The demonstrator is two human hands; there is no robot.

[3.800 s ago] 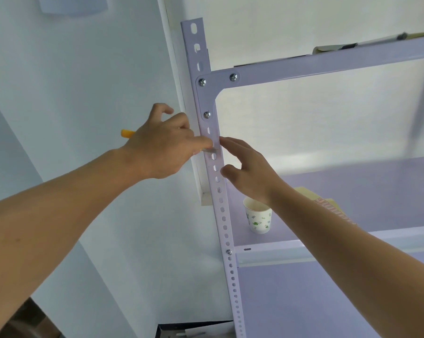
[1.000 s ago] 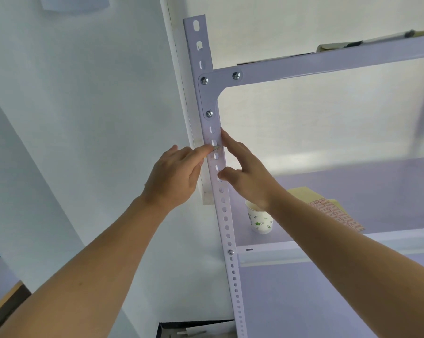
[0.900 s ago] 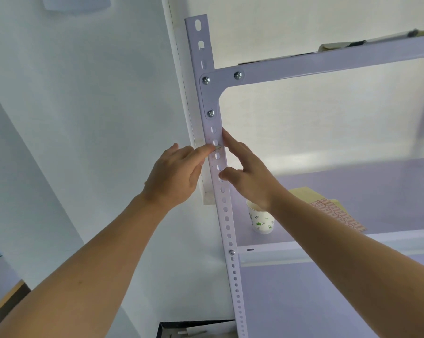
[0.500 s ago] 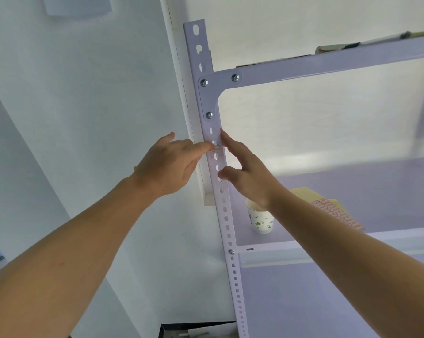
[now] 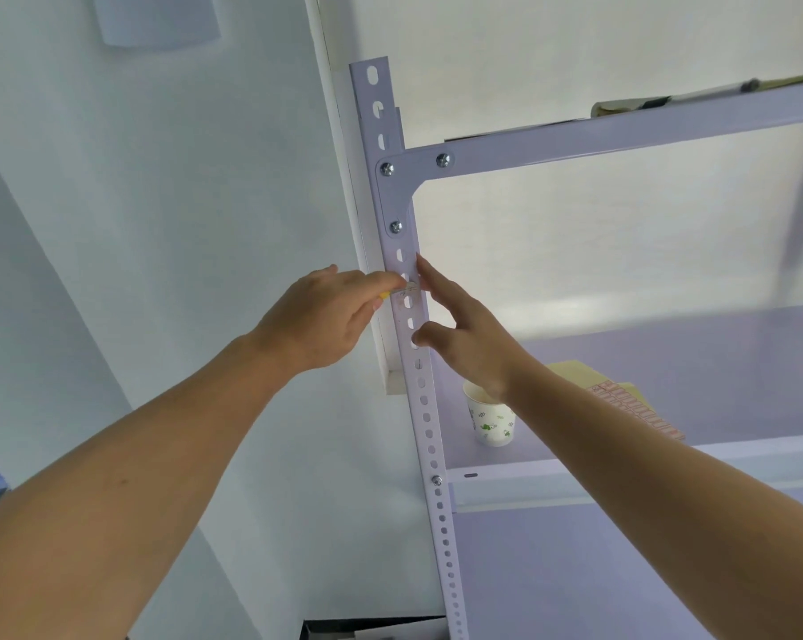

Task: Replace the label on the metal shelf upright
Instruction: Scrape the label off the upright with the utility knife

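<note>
the pale lilac perforated metal shelf upright stands at the centre of the view and slants a little, with its top left of its foot. its front face shows long slots near the top and round holes lower down. silver bolts fix a rounded corner plate and a crossbeam to it high up, and one more bolt sits lower. just below the corner plate, a small scuffed grey label remnant clings to the front face. the metal tip of a thin yellow-handled tool, pinched in the left hand, lies on that remnant.
</note>
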